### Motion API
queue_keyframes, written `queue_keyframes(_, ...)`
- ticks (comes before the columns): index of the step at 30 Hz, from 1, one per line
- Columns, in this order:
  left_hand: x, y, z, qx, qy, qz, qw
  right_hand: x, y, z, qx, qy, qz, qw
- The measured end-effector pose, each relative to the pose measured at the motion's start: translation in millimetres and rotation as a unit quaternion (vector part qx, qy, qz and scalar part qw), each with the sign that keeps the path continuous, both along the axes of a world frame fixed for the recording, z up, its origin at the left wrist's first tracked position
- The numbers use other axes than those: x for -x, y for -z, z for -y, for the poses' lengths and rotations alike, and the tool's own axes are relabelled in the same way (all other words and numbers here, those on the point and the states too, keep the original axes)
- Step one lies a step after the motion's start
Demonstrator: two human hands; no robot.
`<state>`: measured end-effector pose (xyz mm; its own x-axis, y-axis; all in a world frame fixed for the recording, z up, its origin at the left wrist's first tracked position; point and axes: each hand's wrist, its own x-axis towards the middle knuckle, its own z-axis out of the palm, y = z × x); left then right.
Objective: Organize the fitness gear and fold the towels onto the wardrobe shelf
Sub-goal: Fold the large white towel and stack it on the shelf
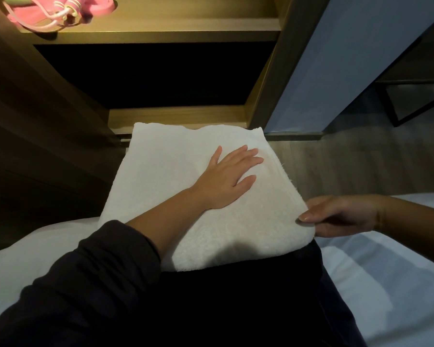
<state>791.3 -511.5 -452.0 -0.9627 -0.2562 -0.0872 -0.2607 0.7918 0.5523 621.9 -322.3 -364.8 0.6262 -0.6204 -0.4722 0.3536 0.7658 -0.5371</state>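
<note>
White terry cloth fills the middle of the view: a folded towel (186, 186) lies across the person's lap, over dark trousers (236, 296), its far edge reaching toward the wardrobe. The left hand (227, 180), coming out of a dark sleeve (85, 271), rests palm down on the towel with its fingers (248, 159) spread flat and released, gripping nothing. Just beyond those fingertips runs the towel's right edge. The right hand (341, 216) pinches the near right corner of the towel, thumb on top and the other fingers apparently tucked underneath, though the cloth hides them. Beneath and to both sides of the hands lies the white bed (373, 284). Well beyond the left hand's fingers, up and to the left, pink fitness gear (58, 11) with pale cords sits on the lit wardrobe shelf (161, 31). Below that shelf the wardrobe opening is dark. Past the right hand's fingers lies wooden floor (348, 161).
</note>
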Motion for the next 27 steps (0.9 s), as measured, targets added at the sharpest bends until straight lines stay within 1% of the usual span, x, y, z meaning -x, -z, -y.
queue_keyframes(5, -1.7, 1.0, 1.3, 0.010, -0.004, -0.003, 1.000, 12.0, -1.1, -11.8, -0.042, 0.050, -0.108, 0.992)
queue_keyframes(9, -1.6, -4.5, -1.0, 0.008, -0.004, 0.002, 1.000, 17.0, -2.4, -18.2, -0.030, 0.041, -0.132, 0.990)
queue_keyframes(11, -1.7, -10.2, -3.4, 0.010, -0.007, 0.017, 1.000, 21.4, -6.4, -22.0, -0.029, 0.048, -0.159, 0.986)
queue_keyframes(13, -1.7, -17.7, -6.7, 0.008, -0.021, 0.039, 0.999, 24.2, -11.0, -22.6, -0.024, 0.072, -0.237, 0.969)
queue_keyframes(14, -2.3, -22.5, -9.6, 0.004, -0.030, 0.051, 0.998, 23.5, -12.5, -21.4, -0.010, 0.086, -0.297, 0.951)
queue_keyframes(15, -3.7, -28.1, -12.6, -0.002, -0.040, 0.063, 0.997, 20.7, -12.8, -19.4, 0.012, 0.100, -0.371, 0.923)
queue_keyframes(17, -9.6, -39.4, -18.2, -0.019, -0.058, 0.083, 0.995, 8.1, -12.4, -11.7, 0.061, 0.131, -0.519, 0.842)
queue_keyframes(19, -22.6, -48.9, -22.8, -0.018, -0.068, 0.104, 0.992, -12.2, -13.6, -1.7, 0.109, 0.147, -0.616, 0.766)
queue_keyframes(21, -38.8, -55.5, -24.1, -0.005, -0.075, 0.128, 0.989, -33.9, -15.7, 8.4, 0.156, 0.136, -0.662, 0.720)
queue_keyframes(22, -46.1, -58.1, -23.5, -0.001, -0.078, 0.140, 0.987, -44.2, -15.9, 13.4, 0.174, 0.115, -0.685, 0.698)
queue_keyframes(23, -53.2, -59.8, -22.5, 0.004, -0.081, 0.154, 0.985, -54.1, -15.7, 19.2, 0.187, 0.079, -0.714, 0.670)
queue_keyframes(25, -64.5, -60.5, -20.3, 0.025, -0.086, 0.177, 0.980, -73.4, -13.9, 32.9, 0.210, -0.013, -0.775, 0.596)
queue_keyframes(26, -69.1, -59.8, -19.2, 0.042, -0.088, 0.182, 0.978, -82.6, -11.8, 40.1, 0.224, -0.054, -0.792, 0.565)
queue_keyframes(27, -73.7, -58.6, -18.4, 0.061, -0.091, 0.183, 0.977, -91.1, -8.6, 46.6, 0.235, -0.089, -0.797, 0.549)
